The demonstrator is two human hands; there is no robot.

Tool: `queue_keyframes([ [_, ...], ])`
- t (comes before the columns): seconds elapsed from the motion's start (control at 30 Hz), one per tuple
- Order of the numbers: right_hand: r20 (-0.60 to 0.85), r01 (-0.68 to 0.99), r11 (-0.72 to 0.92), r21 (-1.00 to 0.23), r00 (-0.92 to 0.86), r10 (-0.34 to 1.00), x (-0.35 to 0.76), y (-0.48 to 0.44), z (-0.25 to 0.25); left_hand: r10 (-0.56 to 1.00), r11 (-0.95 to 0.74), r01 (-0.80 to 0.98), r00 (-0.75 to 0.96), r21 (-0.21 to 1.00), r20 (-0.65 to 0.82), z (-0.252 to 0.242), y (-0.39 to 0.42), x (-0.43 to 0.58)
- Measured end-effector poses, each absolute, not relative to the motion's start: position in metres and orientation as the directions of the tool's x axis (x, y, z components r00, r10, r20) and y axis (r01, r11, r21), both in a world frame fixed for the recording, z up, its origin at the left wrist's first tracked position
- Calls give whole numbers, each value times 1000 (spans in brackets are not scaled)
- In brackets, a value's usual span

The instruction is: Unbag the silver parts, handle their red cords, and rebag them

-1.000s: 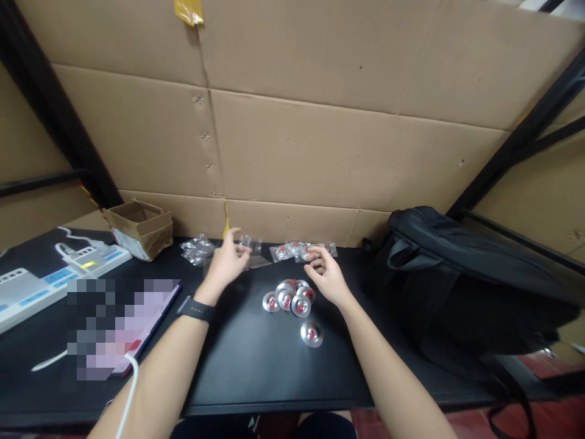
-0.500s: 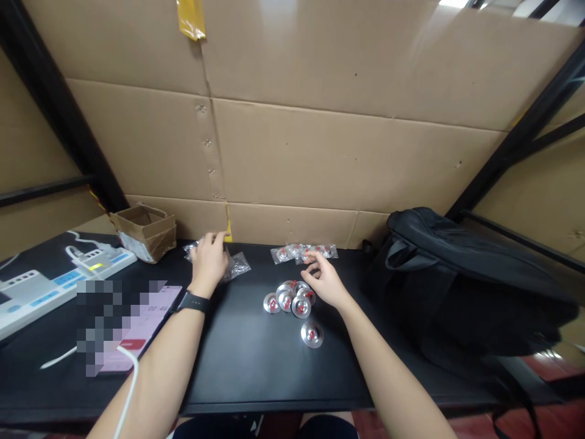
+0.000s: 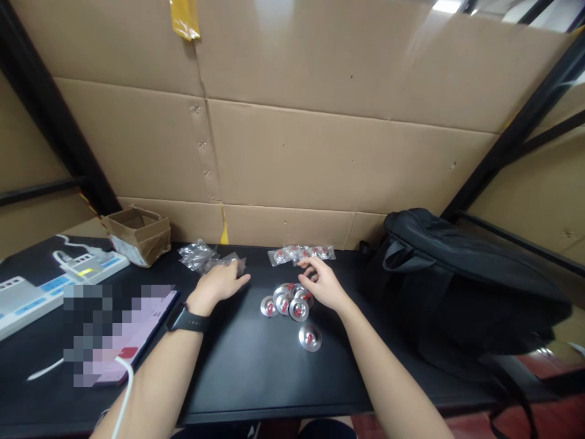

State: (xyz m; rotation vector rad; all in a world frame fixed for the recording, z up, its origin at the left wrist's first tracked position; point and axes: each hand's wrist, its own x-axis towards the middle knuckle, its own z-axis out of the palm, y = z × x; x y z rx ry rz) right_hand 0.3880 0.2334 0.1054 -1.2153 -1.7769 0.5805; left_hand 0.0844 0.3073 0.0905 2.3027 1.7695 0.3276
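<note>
Several silver discs with red centres lie clustered on the black table, with one disc apart, nearer to me. My right hand hovers just right of the cluster, fingers curled and apart, holding nothing. My left hand, with a black watch on its wrist, rests palm down, fingers stretched toward the discs, just below a heap of empty clear plastic bags. A row of bagged discs lies beyond my right hand by the cardboard wall.
A black backpack fills the right of the table. A small open cardboard box and a white power strip sit at the left, with a phone and white cable beside my left forearm. Cardboard panels close the back.
My left hand has come back from the empty bags at the rear, moving down and right toward the discs. My right hand has barely shifted.
</note>
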Motion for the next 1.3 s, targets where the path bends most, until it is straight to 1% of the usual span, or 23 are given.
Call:
queue_keyframes([
  [0.13,414,516,428,-742,-148,898,389,234,106,969,-236,930,206,282,135,84,313,98],
  [0.23,425,529,432,-731,-144,894,391,235,105,934,-247,929,152,277,322,84,316,115],
  [0.3,437,531,433,-729,-125,890,394,237,105,872,-329,906,183,266,454,84,316,129],
  [0.37,455,538,435,-722,-104,884,397,240,105,810,-462,852,292,248,508,82,314,144],
  [0.47,476,566,436,-700,-86,875,402,242,105,745,-628,738,477,249,466,76,313,166],
  [0.53,478,579,434,-690,-86,874,403,242,105,742,-654,707,529,271,412,72,315,177],
  [0.6,476,587,432,-685,-89,875,404,242,105,771,-624,728,513,284,377,70,318,183],
  [0.7,476,596,434,-675,-96,874,404,241,105,803,-572,773,461,273,378,72,320,181],
  [0.77,477,603,439,-666,-107,872,405,242,105,810,-565,780,459,271,366,76,320,176],
  [0.9,467,608,447,-656,-138,874,404,243,102,848,-522,811,457,265,270,87,316,164],
  [1.0,459,606,456,-652,-163,873,400,243,100,868,-486,849,441,206,228,94,309,159],
  [1.1,461,601,470,-647,-182,868,396,242,98,839,-536,833,508,135,194,98,301,159],
  [1.17,461,594,475,-649,-190,867,394,241,97,834,-543,832,519,111,189,98,297,161],
  [1.23,459,588,477,-653,-193,867,394,241,96,846,-519,847,488,120,214,98,296,163],
  [1.3,456,584,475,-658,-193,869,394,242,96,855,-504,845,458,181,241,98,299,162],
])
